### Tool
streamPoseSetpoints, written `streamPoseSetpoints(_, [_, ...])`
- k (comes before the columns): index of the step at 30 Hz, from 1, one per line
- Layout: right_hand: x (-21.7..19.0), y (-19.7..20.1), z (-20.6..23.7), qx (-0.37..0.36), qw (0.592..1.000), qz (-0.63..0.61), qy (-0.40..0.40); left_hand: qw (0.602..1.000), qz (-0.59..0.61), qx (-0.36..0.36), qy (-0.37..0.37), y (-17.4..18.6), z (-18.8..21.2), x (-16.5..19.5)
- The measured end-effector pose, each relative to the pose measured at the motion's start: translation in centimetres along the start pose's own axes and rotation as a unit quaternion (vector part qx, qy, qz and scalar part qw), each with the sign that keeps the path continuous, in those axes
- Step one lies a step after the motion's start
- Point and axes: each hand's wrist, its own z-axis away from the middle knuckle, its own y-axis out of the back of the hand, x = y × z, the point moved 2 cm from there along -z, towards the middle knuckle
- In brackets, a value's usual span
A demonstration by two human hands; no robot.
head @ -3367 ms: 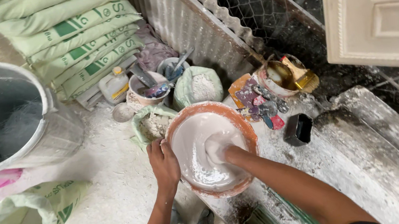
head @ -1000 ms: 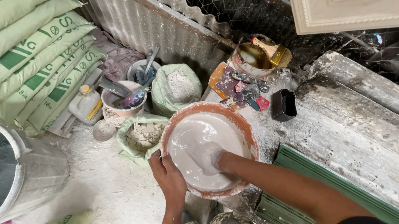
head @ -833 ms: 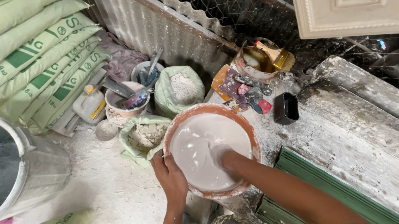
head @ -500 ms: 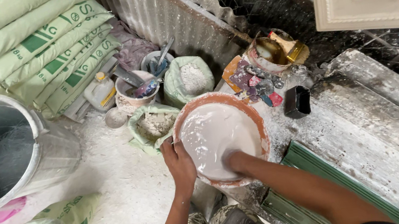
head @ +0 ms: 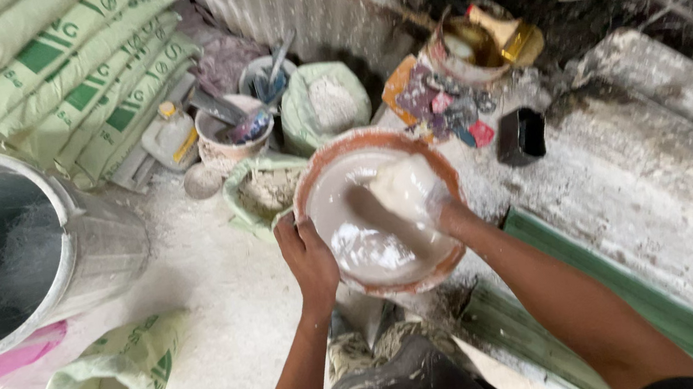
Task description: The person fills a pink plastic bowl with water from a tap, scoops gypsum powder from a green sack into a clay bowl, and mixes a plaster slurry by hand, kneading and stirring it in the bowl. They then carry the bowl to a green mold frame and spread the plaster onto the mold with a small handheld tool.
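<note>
Left hand [head: 309, 259] is gripping the near-left rim of the orange bowl [head: 332, 155], fingers closed over the edge. Right hand [head: 420, 197], coated in white paste [head: 369, 251], is sitting inside the bowl; its degree of opening cannot be determined. Bowl is resting over the lap beside the grey slab [head: 640, 196], mouth facing up; being round, it shows no long axis. Load judged heavy and slippery; a rim grip looks most secure.

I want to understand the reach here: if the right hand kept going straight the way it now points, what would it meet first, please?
The right hand, coated in white mix, points up and left inside the orange bowl. It would probably meet the bowl's far inner wall first; the open sack of white powder lies beyond, though depth is hard to judge.
</note>
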Motion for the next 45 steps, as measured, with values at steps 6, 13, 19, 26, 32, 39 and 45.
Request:
streamPoseSetpoints(6, [0.8,-9.1,-0.1,0.162,0.845,-0.509,0.026,0.999,-0.029,-0.016,-0.012,0.4,0.2,-2.2])
streamPoseSetpoints(13, [-3.2,-7.2,0.7,0.194,0.698,-0.69,-0.01,1.0,-0.017,-0.015,0.021,0.8,-0.7,-3.3])
streamPoseSetpoints(19, [-5.6,1.0,3.3,0.282,0.869,-0.406,-0.021,0.998,-0.065,-0.009,-0.012,1.4,-1.0,-2.4])
streamPoseSetpoints(26, [-2.1,2.2,8.3,0.186,0.821,-0.535,-0.074,0.97,-0.102,0.066,-0.208,1.9,2.4,9.1])
streamPoseSetpoints(32, [5.3,-2.4,22.7,0.261,0.457,-0.846,-0.088,0.959,0.065,-0.186,-0.206,-11.6,11.5,11.6])
streamPoseSetpoints(39, [8.7,-11.2,40.5,0.304,0.396,-0.817,-0.29,0.933,-0.024,-0.264,0.243,-40.0,8.8,-5.3])
streamPoseSetpoints(45, [9.7,-14.7,48.5,0.337,0.267,-0.847,-0.311,0.979,0.019,-0.047,0.195,-43.7,8.9,-10.4])
